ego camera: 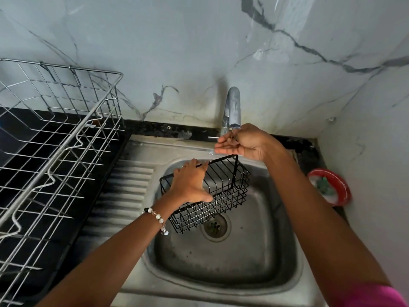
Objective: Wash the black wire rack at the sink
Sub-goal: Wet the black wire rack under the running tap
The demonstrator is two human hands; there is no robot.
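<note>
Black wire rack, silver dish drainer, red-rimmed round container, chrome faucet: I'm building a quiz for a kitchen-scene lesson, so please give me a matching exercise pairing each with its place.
Things:
1. black wire rack
2. large silver wire dish drainer
3. red-rimmed round container
4. chrome faucet

Places:
A. on the dark counter, right of the steel sink
B. at the back rim of the sink, against the marble wall
C. held over the sink basin by the left hand
D. left of the sink, past the ribbed drainboard

Pairs: 1-C, 2-D, 3-A, 4-B
</note>
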